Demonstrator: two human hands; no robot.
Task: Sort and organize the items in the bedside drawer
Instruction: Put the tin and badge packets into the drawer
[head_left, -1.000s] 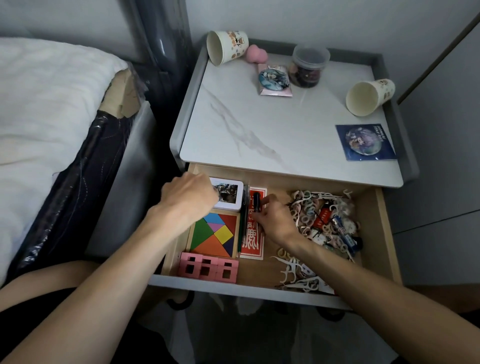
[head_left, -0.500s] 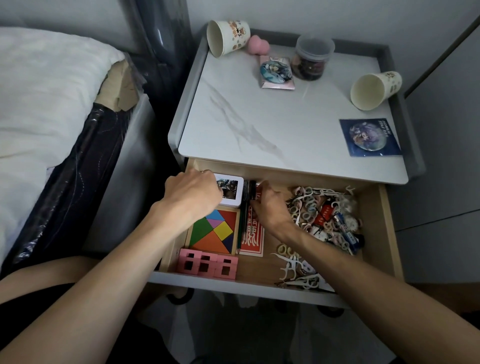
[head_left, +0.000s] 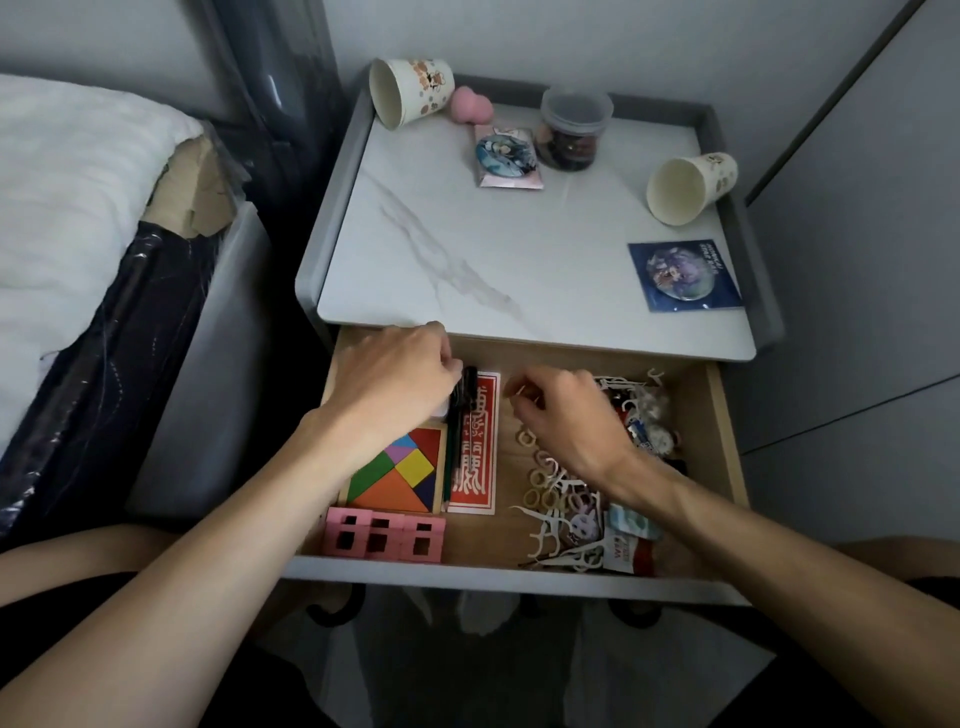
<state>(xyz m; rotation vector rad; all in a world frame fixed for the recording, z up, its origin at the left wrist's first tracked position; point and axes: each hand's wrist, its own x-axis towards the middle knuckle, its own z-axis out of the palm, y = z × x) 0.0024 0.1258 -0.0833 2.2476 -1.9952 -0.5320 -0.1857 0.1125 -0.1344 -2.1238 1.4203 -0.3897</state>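
The bedside drawer (head_left: 519, 577) stands pulled open. At its left lie a coloured tangram puzzle (head_left: 400, 473), pink blocks (head_left: 384, 535), black pens (head_left: 457, 431) and a red card (head_left: 474, 441). My left hand (head_left: 395, 379) covers a white box (head_left: 441, 411) at the back left, with its fingers curled over the box's right edge beside the pens. My right hand (head_left: 566, 415) hovers mid-drawer and pinches a thin pale pick (head_left: 511, 389) between thumb and finger. Loose rings and white floss picks (head_left: 556, 499) lie under and around it.
On the marble top (head_left: 519, 249) lie two tipped paper cups (head_left: 410, 91) (head_left: 688, 184), a pink heart (head_left: 470, 106), a lidded jar (head_left: 571, 130) and two badge packets (head_left: 506, 156) (head_left: 683, 275). A bed (head_left: 78, 208) is at the left. Snack packets (head_left: 631, 540) sit front right.
My right hand left the black pen and moved right over the rings, now pinching a thin pick. My left hand slid right, covering the white box up to the pens.
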